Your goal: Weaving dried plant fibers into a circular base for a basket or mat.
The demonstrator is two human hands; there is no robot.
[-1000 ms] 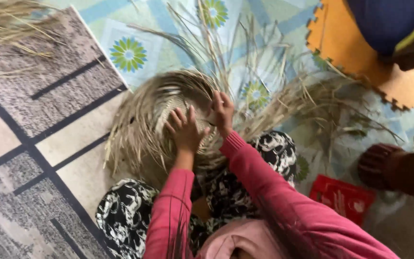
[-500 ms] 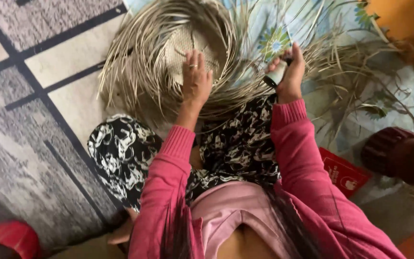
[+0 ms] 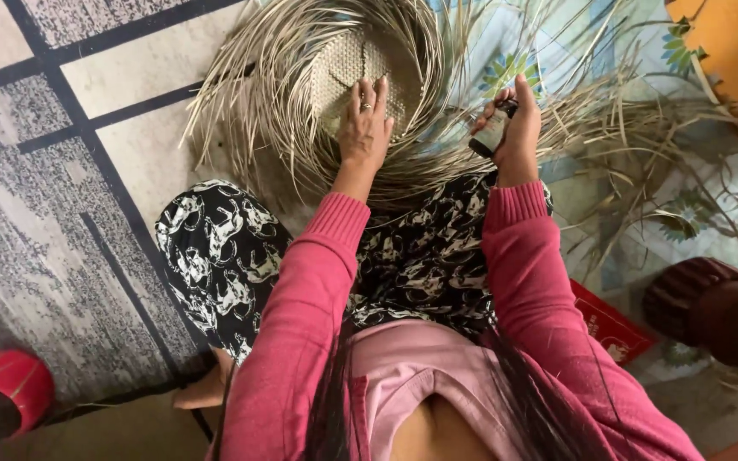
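Under the left hand [image 3: 366,119], which lies flat with fingers spread and grasps nothing, sits the woven mat [image 3: 348,67], ringed by loose dry strips [image 3: 249,94]. It looks light, springy and brittle; the tight woven centre seems the safest hold. Right of it, the right hand [image 3: 514,128] is raised, clenched round a small dark tool [image 3: 490,135], wrist bent.

Straw-coloured woven basket [image 3: 360,64]; pink sleeves [image 3: 301,316]; black-white patterned trousers [image 3: 224,256]; grey-beige rug [image 3: 53,196].
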